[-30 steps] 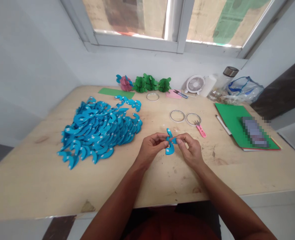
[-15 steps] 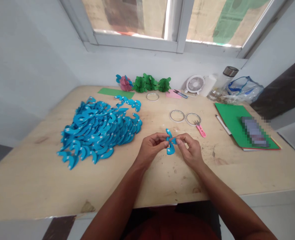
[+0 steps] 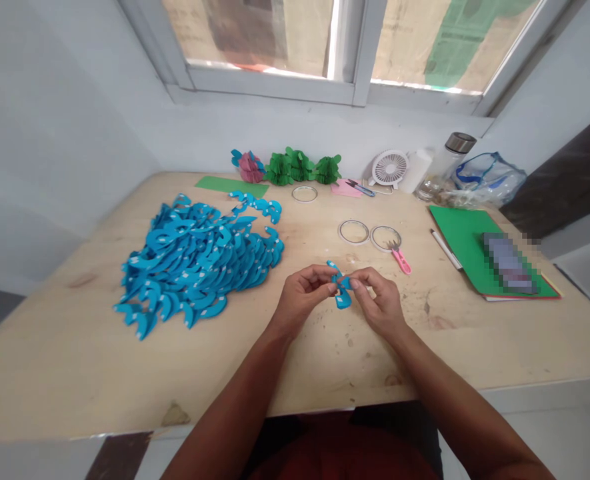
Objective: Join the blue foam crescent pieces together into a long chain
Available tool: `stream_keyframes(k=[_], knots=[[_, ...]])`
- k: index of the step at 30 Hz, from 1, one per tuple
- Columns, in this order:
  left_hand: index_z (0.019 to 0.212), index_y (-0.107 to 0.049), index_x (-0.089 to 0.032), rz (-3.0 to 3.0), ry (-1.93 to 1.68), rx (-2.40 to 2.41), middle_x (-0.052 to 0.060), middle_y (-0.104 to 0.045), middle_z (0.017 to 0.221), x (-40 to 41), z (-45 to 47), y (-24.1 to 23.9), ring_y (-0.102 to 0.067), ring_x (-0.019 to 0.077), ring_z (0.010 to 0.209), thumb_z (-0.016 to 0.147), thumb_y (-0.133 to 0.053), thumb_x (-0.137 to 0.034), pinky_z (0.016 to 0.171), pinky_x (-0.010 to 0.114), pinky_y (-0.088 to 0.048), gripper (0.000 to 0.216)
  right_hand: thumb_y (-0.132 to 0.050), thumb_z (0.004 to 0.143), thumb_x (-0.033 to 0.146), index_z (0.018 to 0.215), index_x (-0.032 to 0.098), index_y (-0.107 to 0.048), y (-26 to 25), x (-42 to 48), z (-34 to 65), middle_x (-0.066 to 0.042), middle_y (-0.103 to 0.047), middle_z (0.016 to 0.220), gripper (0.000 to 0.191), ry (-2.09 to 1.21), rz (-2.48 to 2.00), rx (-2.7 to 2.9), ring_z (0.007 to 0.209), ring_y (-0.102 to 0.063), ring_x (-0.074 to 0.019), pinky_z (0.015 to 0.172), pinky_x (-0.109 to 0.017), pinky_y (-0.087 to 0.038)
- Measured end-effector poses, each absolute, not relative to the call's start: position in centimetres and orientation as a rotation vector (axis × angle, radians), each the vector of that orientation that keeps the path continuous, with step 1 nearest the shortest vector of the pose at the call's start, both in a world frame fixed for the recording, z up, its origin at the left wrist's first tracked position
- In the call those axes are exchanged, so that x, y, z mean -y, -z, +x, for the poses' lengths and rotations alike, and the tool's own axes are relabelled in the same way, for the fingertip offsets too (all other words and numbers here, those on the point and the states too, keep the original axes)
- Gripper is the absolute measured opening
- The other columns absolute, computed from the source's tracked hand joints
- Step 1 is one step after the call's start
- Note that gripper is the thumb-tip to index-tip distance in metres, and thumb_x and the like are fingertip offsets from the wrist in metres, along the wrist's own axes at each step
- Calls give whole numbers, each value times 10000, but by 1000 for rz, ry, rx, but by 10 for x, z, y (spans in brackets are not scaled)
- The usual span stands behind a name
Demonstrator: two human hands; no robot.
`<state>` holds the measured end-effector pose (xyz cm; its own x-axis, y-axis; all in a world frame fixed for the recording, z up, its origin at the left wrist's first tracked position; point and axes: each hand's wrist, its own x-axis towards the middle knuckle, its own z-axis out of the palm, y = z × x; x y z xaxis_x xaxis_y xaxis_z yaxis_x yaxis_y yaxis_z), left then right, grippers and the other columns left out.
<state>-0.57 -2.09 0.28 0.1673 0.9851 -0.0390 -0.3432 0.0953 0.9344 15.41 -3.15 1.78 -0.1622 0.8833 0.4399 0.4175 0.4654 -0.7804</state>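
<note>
Between my hands is a blue paper piece [image 3: 343, 300] with curved arms and small white patches on it. My left hand [image 3: 305, 292] pinches its left side between thumb and fingers. From the right, my right hand [image 3: 376, 297] pinches another part of the same piece. My fingertips hide its middle. To the left lies a large heap of similar blue curved paper pieces [image 3: 195, 247], many bearing white patches. A few more joined blue pieces [image 3: 257, 201] lie just behind the heap.
Tape rolls [image 3: 353, 231] and pink-handled snips [image 3: 401, 259] lie beyond my hands. Green paper ornaments [image 3: 299, 165], a pink one [image 3: 251, 167] and a small fan [image 3: 391, 168] line the wall. A marker [image 3: 446, 249] and green folder [image 3: 457, 233] with a blurred phone lie right.
The blue paper piece has tilted a little between my fingers, its upper tip shifting left. Both hands stay almost in place, still pinching it.
</note>
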Motion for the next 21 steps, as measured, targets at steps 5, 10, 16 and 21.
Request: stream_keyframes(k=[5,10,16,21], knots=[[850,-677,-162,982,-1206,-864,27,-679,734,19,-7,0,-622,141,651,671,-713,-240,655,274,-512,199,-479,866,225,827,195,-606,-18,32,153,-38,-657,756,136,-598,-1101,1790,698,-610,-156,662,-275,-472],[837,-658,-155,962,-1245,-886,8,-650,691,18,-4,2,-603,123,602,684,-692,-235,611,254,-494,176,-488,865,209,828,183,-605,-15,31,153,-47,-658,765,125,-540,-1060,1839,717,-610,-158,673,-277,-468],[765,-644,-151,911,-1279,-934,-9,-643,679,18,-1,2,-583,99,532,646,-701,-195,556,228,-475,139,-484,868,196,856,187,-608,-15,32,151,-52,-662,786,125,-503,-1025,1897,736,-608,-164,691,-294,-472],[759,-640,-151,916,-1283,-962,-18,-640,634,18,-2,1,-582,96,520,647,-684,-168,561,219,-468,122,-490,861,196,878,193,-614,-18,33,151,-55,-669,817,125,-535,-975,1927,756,-611,-173,707,-314,-476]])
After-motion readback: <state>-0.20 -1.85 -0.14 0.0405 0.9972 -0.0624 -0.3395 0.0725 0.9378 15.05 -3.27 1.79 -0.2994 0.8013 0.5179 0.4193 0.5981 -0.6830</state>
